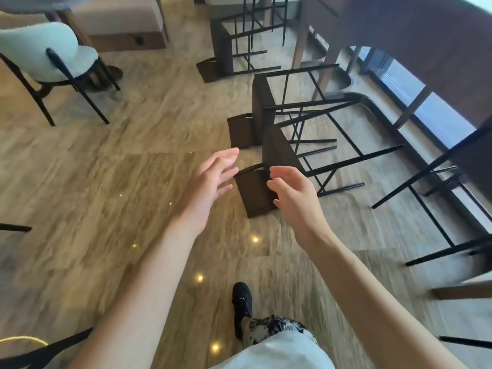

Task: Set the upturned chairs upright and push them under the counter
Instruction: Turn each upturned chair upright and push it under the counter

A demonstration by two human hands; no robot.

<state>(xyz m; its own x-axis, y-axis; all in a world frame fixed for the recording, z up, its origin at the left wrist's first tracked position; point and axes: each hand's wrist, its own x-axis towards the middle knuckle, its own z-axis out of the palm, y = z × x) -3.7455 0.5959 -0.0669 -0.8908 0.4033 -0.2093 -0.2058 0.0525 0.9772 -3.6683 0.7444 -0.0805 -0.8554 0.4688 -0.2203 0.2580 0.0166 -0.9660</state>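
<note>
Three dark brown bar chairs with black metal legs lie tipped over on the wooden floor. The nearest chair (277, 155) lies just beyond my hands, its backrest flat on the floor and its legs pointing right. A second chair (262, 102) lies right behind it, and a third chair (222, 49) farther back. My left hand (213, 179) reaches out with spread fingers, just left of the nearest chair's backrest. My right hand (290, 190) hovers over that backrest with loosely bent fingers, holding nothing. The dark wooden counter (412, 30) curves along the right side.
Another black-legged bar chair (452, 182) stands at the right by the counter. A pale green upholstered chair (50, 54) stands at the far left, with a beige bench (119, 20) behind it. My black shoe (242, 302) is on the floor below my hands.
</note>
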